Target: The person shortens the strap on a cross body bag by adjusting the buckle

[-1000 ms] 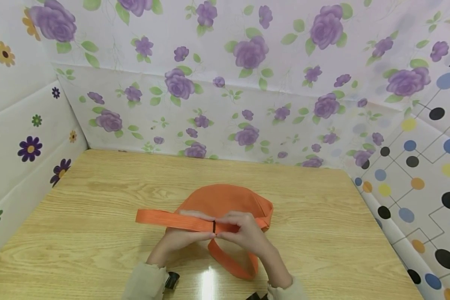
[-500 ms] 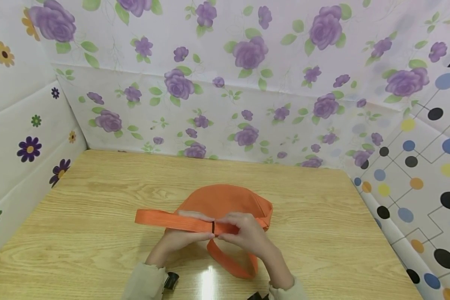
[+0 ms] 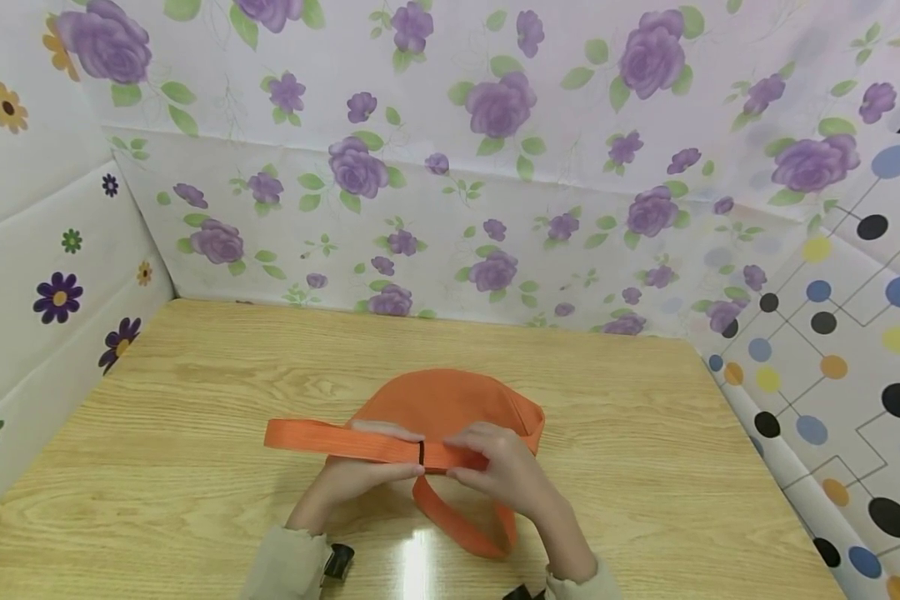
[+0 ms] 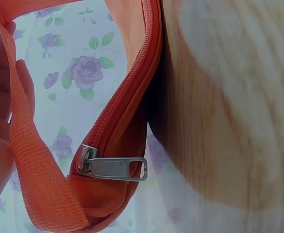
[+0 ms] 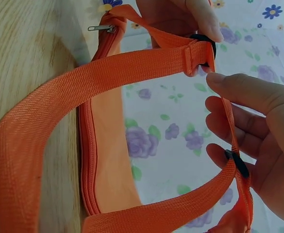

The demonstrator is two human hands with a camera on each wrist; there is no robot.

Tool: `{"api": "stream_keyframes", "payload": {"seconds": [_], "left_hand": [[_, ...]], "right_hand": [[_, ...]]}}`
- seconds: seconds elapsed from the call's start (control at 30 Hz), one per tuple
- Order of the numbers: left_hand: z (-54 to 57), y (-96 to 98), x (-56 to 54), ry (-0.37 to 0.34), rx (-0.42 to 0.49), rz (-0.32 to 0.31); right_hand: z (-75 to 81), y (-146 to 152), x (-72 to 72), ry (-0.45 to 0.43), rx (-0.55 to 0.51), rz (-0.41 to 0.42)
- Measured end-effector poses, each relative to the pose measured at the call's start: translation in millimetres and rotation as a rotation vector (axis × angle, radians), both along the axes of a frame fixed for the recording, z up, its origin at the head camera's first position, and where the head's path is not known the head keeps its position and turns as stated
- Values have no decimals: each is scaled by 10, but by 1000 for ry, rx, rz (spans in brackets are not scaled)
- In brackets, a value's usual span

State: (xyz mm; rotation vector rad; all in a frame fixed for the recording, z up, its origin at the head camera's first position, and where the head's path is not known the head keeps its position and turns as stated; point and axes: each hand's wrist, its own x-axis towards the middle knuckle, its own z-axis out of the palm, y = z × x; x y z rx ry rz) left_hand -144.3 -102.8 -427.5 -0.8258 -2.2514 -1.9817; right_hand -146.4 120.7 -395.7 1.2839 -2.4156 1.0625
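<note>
Left hand (image 3: 354, 477) pinches flat orange webbing strap (image 3: 318, 438) at black slider (image 3: 422, 455); right hand (image 3: 512, 472) grips strap between thumb and curved fingers, just right. Rounded orange fabric bag (image 3: 442, 400) just beyond, on pale wood-grain tabletop (image 3: 210, 392). Purple-flowered white sheeting (image 3: 435, 217) at far side.

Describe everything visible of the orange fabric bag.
The orange fabric bag rests on the pale wood-grain table, its far edge rounded. An orange zipper, apparently closed, runs along one edge, with a silver metal pull at one end. Its flat, woven orange strap bears two black sliders. The left hand holds the strap at one slider; the right hand has it between thumb and fingers.
</note>
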Motion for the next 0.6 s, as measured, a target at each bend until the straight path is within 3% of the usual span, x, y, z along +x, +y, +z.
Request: {"api": "stream_keyframes", "payload": {"seconds": [0.43,0.6], "left_hand": [[19,10,8,41,13,-7],[103,24,43,62,11,-1]], "right_hand": [[-22,11,1,-30,-42,14],[-21,-5,1,-19,-50,17]]}}
